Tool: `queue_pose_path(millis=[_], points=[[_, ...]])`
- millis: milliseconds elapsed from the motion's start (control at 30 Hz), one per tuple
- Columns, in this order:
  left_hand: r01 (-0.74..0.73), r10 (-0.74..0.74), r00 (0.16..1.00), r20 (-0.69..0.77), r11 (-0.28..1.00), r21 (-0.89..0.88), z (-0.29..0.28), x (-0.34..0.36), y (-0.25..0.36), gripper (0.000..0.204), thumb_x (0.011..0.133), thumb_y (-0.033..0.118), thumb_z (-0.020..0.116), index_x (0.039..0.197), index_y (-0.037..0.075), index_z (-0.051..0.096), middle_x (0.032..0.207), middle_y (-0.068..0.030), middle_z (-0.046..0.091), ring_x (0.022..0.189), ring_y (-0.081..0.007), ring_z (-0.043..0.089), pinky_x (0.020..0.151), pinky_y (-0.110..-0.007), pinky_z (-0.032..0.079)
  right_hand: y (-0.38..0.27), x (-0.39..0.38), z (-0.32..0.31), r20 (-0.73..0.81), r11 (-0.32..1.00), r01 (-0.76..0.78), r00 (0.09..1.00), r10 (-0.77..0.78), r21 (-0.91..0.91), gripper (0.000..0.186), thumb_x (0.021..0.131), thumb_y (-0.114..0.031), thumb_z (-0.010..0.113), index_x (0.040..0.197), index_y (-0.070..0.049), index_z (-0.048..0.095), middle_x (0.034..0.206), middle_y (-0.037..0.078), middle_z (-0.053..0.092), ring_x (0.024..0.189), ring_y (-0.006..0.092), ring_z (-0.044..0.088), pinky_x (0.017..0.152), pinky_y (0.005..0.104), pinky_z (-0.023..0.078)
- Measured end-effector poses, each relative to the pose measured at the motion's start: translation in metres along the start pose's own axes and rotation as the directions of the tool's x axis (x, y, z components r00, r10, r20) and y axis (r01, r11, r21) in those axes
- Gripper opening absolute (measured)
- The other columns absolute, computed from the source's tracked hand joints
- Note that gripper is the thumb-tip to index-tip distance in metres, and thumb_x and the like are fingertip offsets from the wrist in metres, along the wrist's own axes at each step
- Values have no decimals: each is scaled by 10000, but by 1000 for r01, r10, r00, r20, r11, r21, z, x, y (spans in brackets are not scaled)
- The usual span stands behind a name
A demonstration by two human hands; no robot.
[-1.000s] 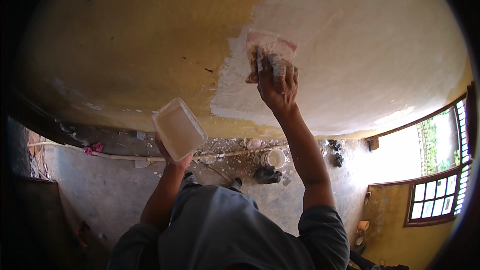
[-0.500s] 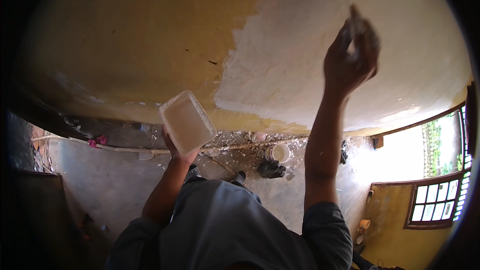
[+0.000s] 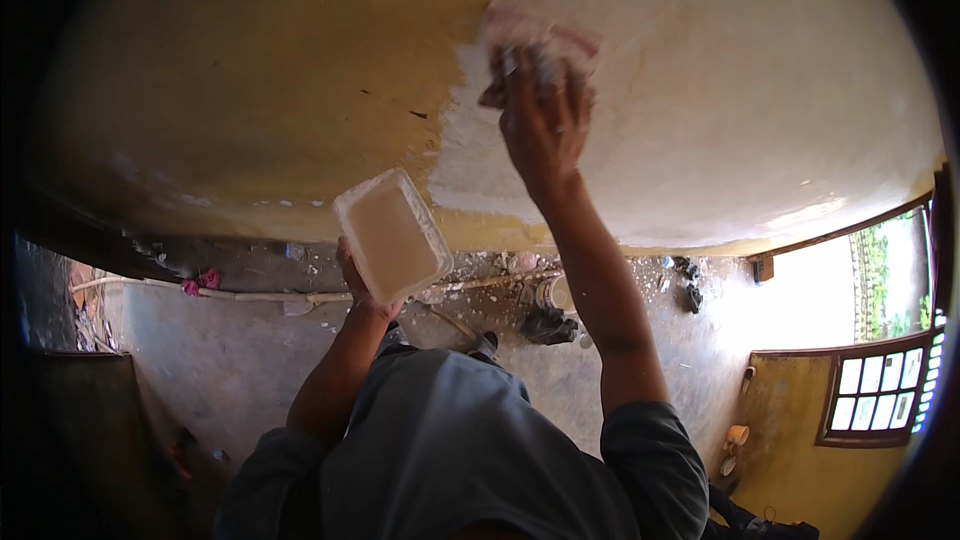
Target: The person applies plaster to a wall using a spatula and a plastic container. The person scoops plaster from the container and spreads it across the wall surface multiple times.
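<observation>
My left hand (image 3: 362, 285) grips a rectangular plastic tub (image 3: 440, 260) from beneath and the side. Its open top faces up, its rim is crusted white, and the inside looks pale cream. Up on the wall (image 3: 330, 60), my right hand (image 3: 543, 120) presses a flat putty spreader (image 3: 572, 40), smeared by motion, with a reddish edge showing past the fingers. It lies at the left part of a whitish coated patch (image 3: 690, 110), close to where the bare yellow begins. The fingers partly hide the spreader.
On the floor below lie a long pole (image 3: 270, 297), a white bucket (image 3: 556, 293) partly behind my right arm, a black plastic bag (image 3: 547, 326) and scattered white flakes. Pink cloth (image 3: 203, 282) sits at the left. A paned window (image 3: 876, 392) is at the right.
My right hand has swung left and slightly down across the wall, and the spreader's flat face now shows against it. The tub in my left hand has shifted slightly right in view.
</observation>
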State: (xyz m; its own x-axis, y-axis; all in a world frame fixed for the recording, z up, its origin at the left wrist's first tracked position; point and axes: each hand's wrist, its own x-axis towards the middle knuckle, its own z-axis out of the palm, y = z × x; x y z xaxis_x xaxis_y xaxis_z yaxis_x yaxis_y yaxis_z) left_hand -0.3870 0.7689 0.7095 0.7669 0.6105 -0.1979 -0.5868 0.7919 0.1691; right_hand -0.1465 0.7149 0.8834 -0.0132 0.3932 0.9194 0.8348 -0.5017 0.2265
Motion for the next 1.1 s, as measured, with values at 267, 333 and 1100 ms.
queue_pose_path(millis=[267,333,1100], points=[[88,-87,996,17,996,-25,9,9,-22,616,918,569,414,1344,132,496,1258,-98,584,1130,-325,585,966,-525,477,-10,-65,-48,464,476,-704,708,532,527,366,812,45,643,1157,-27,545,969,116,656,894,229,656,771,355,549],[108,-104,992,72,992,-58,8,11,-25,630,914,581,408,1350,134,493,1268,-100,582,1137,-331,583,972,-533,471,-17,-25,-87,815,-161,-873,342,468,460,318,817,73,636,1102,-1,516,945,137,665,814,197,680,711,299,566],[297,-305,951,42,945,140,11,10,-55,784,834,660,517,1444,189,377,1373,-113,497,1239,-319,513,1029,-541,428,-43,-105,-51,992,-41,-992,117,53,119,330,806,-71,713,1080,59,582,931,140,696,831,195,677,735,329,547]])
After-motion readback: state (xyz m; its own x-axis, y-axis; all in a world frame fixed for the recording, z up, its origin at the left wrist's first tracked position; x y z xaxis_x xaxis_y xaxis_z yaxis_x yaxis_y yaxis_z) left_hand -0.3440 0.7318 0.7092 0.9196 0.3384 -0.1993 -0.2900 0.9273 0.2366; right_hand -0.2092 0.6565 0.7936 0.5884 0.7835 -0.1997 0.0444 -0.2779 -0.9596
